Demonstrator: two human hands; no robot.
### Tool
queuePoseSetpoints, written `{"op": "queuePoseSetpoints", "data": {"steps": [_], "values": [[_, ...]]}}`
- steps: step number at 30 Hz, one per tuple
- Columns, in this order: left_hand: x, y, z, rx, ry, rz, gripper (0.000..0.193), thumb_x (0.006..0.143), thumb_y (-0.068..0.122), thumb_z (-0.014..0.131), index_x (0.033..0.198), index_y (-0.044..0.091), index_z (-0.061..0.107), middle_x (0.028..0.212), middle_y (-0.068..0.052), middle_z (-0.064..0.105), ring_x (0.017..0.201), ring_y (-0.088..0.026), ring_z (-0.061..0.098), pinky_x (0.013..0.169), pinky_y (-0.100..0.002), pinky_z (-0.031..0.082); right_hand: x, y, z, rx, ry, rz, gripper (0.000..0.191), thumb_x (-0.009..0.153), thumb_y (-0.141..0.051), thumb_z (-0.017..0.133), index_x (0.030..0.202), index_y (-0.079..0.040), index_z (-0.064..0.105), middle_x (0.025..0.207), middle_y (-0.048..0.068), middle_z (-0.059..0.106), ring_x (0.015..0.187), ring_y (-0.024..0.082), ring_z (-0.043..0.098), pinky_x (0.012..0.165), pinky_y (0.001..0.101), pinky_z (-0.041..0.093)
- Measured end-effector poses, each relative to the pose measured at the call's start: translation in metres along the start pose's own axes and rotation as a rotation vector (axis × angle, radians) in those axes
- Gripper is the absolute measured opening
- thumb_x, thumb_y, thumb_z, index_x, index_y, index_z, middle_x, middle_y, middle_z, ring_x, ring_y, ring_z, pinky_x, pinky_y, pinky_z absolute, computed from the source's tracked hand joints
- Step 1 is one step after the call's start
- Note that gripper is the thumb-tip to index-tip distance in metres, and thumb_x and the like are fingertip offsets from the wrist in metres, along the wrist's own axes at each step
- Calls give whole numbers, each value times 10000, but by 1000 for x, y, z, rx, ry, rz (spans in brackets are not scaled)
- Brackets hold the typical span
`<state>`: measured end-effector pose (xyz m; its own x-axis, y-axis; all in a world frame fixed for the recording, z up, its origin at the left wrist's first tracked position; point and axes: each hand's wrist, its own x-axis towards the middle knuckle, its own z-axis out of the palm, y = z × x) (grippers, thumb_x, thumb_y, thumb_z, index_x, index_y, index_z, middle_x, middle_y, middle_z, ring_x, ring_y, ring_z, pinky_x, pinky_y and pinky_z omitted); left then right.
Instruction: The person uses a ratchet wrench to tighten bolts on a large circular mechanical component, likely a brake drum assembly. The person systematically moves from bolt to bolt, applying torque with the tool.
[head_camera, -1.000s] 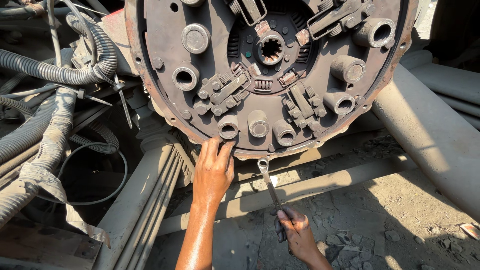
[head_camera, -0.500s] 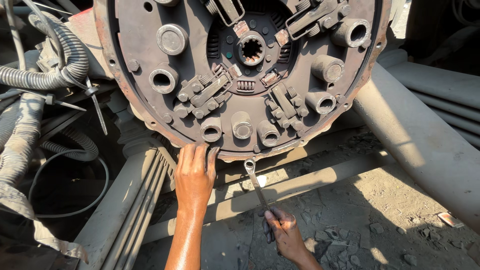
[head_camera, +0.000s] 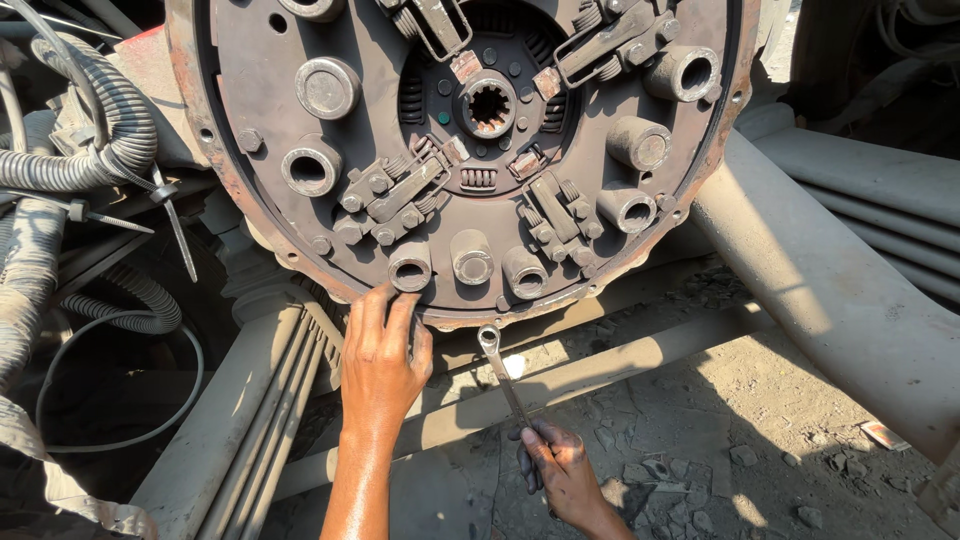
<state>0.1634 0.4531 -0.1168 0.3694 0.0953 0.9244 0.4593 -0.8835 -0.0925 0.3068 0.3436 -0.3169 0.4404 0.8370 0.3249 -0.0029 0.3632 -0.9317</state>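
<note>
A large rusty round clutch pressure plate (head_camera: 470, 140) hangs upright in front of me, with a splined hub at its centre and several cylindrical bosses round it. My left hand (head_camera: 383, 360) presses flat against its lower rim, fingers pointing up beside one boss. My right hand (head_camera: 555, 465), dark with grease, grips the handle of a ring spanner (head_camera: 500, 370). The spanner's ring end points up and sits just under the plate's bottom edge.
Corrugated black hoses and cables (head_camera: 90, 170) hang at the left. A thick grey tube (head_camera: 830, 290) slants down at the right. Grey metal frame bars (head_camera: 590, 375) cross below the plate, over dusty ground with stone chips (head_camera: 700, 480).
The view has shifted, so the plate sits further right and closer. My left hand stays on the lower rim. My right hand holds the spanner in much the same place.
</note>
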Motion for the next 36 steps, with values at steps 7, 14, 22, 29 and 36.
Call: {"op": "queuePoseSetpoints", "data": {"steps": [7,14,22,29,36], "values": [[3,3,-2,50,-82,64,343,730,-20,742,1062,39,684,1113,-156,607,1090,-362,615,906,-467,519,1,-1,2,-17,-20,-6,405,1034,-301,539,805,21,627,594,53,587,468,113,563,431,288,469],[4,8,2,60,-15,-41,278,831,16,751,1096,-1,668,1142,-156,613,1073,-354,614,886,-453,523,1,-3,2,-10,-22,-1,358,1023,-275,534,871,18,673,585,52,590,458,109,557,422,286,468],[-2,1,9,63,15,-107,232,923,89,759,1100,-15,650,1092,-133,633,1043,-329,637,852,-441,536,1,6,0,-9,-29,-30,358,1032,-257,533,849,23,663,586,49,588,457,108,548,418,290,462],[-4,-8,6,155,-73,48,488,703,-84,724,1181,-16,654,1189,-145,633,1070,-324,625,841,-415,554,8,2,-5,-33,-64,-12,410,1039,-308,556,805,19,632,605,46,600,509,117,569,482,296,488],[6,-3,-9,71,-83,34,475,729,-59,746,1188,28,660,1216,-113,635,1096,-320,626,869,-411,542,12,-35,-11,-217,-133,4,384,1005,-351,568,842,-15,660,604,46,607,532,117,568,502,298,495]]}}
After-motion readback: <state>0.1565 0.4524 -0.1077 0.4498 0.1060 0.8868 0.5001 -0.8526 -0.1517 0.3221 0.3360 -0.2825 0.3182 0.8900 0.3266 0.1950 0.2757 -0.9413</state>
